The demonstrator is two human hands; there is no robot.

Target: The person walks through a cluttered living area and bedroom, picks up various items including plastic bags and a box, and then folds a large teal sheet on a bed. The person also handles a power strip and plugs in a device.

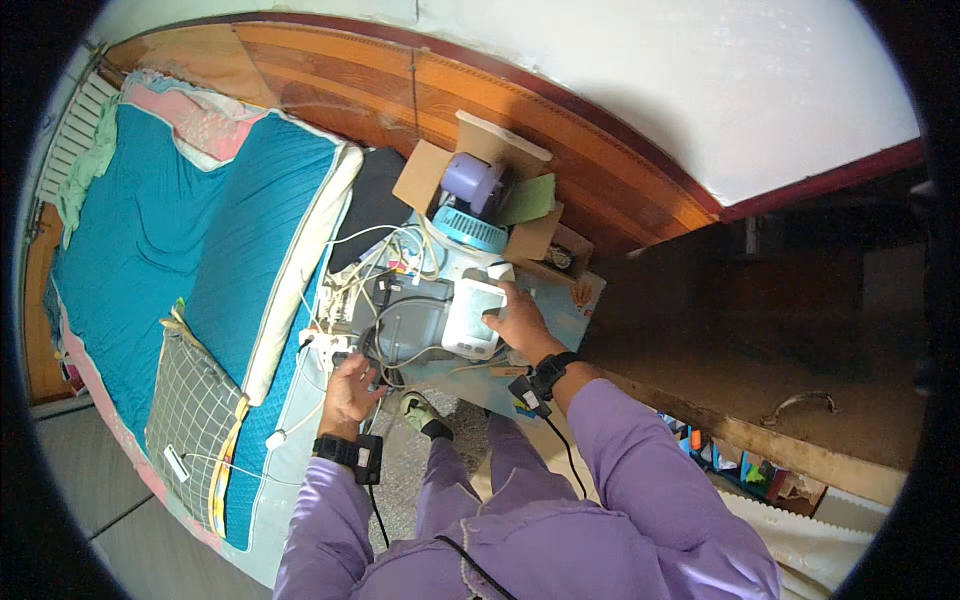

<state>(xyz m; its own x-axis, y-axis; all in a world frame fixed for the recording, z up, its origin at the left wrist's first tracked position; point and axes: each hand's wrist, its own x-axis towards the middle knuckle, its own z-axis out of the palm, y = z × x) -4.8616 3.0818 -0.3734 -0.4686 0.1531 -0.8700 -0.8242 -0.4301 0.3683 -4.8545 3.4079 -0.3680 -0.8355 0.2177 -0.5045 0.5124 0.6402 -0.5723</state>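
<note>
Seen from above, a person in purple sleeves holds a white monitor [472,328] at a cluttered surface [588,303]. The right hand [526,328] grasps the monitor by its right edge, thumb across the front and the other fingers [509,297] wrapping its upper side, a grip that probably steadies it while leaving most of the pale screen uncovered. Whether the monitor is lifted or resting cannot be told. Just left of those fingers, beside the monitor, lies a grey case [410,335], with a dark tube [385,308] looped over it. The left hand [350,395] is released: its fingers are loosely bent, thumb apart, with nothing visibly held. Just beyond them is a white power strip [328,345], and a tangle of pale cables [372,262] spreads farther up, likely gathered there because the plugs meet at the strip. Beyond the right fingers, toward the wall, an open carton [423,173] contains a purple container [467,178], its flaps folded outward, perhaps for easy reach; a blue basket [468,230] sits in front. Well left of the left fingers is a bed [255,185] with teal bedding, a grey checked cushion [190,415] nearer them.
</note>
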